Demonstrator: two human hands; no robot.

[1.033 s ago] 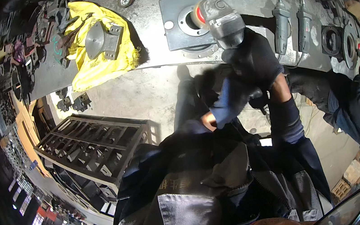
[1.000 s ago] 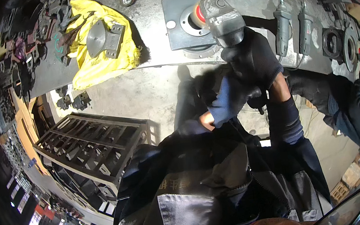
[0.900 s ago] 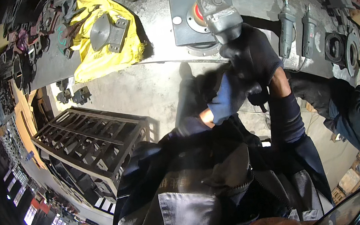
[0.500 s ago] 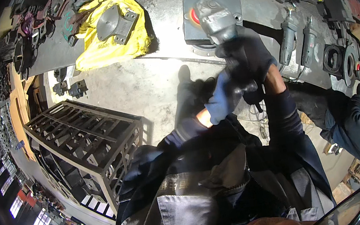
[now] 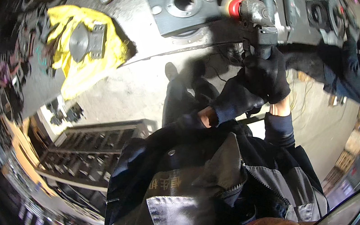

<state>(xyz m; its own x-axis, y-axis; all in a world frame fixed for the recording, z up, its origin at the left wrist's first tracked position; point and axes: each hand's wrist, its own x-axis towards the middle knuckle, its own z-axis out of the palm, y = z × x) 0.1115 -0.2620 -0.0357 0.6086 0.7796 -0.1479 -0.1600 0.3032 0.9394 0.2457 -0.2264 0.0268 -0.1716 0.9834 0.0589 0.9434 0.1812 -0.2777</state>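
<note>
Both my gloved hands grip an angle grinder [image 5: 265, 36] just past the right edge of a grey square metal block. My right hand [image 5: 271, 73] wraps the grinder's body behind its head. My left hand [image 5: 239, 94] is closed at the rear end of the tool, its fingers partly hidden by the right one. The grinder's red disc [image 5: 234, 8] faces left, apart from the block. That block [image 5: 163, 20] lies flat on the bench, showing a large round bore and smaller round features. Under its near edge a round metal ring [image 5: 188, 37] sticks out.
Left on the bench, a yellow sack [image 5: 77, 78] bears a machined metal part [image 5: 82, 42]. Two more hand tools [image 5: 286, 0] and ring-shaped parts [image 5: 316, 13] lie right. A co-worker's sleeve [image 5: 350, 74] is close by on the right. A metal rack [image 5: 88, 140] stands on the floor, lower left.
The grinder has moved right, from over the block to beyond its right edge, with both hands still on it. The block's bore now shows. My view has shifted too.
</note>
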